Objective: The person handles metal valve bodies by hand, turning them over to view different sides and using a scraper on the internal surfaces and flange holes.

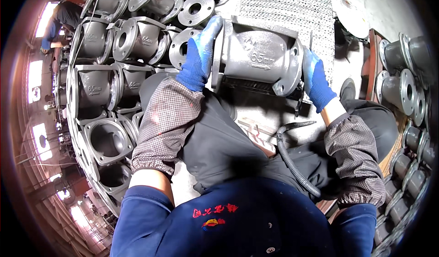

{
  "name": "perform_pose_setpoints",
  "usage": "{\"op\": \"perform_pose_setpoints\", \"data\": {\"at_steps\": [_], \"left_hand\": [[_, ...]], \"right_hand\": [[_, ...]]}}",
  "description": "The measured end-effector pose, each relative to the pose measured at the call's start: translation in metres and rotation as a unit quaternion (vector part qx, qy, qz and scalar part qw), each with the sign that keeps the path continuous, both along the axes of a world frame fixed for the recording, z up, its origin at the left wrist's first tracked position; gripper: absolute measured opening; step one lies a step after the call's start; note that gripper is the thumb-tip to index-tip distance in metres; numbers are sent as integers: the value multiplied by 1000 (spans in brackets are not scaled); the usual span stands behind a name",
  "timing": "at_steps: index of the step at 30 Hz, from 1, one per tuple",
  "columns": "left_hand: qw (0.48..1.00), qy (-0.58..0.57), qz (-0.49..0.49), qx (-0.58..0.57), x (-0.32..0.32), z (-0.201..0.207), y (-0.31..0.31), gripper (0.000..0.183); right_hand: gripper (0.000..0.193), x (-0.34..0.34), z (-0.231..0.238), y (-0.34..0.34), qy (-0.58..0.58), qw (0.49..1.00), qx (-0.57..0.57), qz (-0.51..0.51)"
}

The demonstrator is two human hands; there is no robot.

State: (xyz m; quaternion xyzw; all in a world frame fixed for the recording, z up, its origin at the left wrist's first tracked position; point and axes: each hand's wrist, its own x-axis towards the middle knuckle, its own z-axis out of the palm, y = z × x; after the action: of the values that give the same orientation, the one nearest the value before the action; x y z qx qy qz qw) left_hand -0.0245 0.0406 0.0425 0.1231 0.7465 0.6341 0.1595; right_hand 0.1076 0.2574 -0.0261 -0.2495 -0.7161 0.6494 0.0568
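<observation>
Between my two hands a grey cast valve body (258,55) is held up in front of my knees, with raised markings and an arrow on its side. My left hand (203,55), in a blue coated glove, grips its left flange. On the other side my right hand (316,76), gloved alike, is closed against the right flange, its fingers partly hidden behind the metal. Below the casting, a ribbed grey hose (292,158) curves down across my right thigh.
Many similar castings (93,90) are stacked close on my left. More flanged bodies (398,90) line the right side. A textured metal-topped table (286,10) lies ahead, beside a pale round disc (352,18). Another person (64,21) is at the far left.
</observation>
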Motion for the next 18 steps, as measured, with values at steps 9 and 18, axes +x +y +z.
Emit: {"op": "perform_pose_setpoints", "data": {"at_steps": [9,18], "left_hand": [[874,433,-151,-162,8,19,13,30],[840,491,-160,-167,-14,-10,18,35]], "right_hand": [[30,4,-7,22,-16,1000,14,23],[35,-7,28,18,-59,890,-427,-149]]}}
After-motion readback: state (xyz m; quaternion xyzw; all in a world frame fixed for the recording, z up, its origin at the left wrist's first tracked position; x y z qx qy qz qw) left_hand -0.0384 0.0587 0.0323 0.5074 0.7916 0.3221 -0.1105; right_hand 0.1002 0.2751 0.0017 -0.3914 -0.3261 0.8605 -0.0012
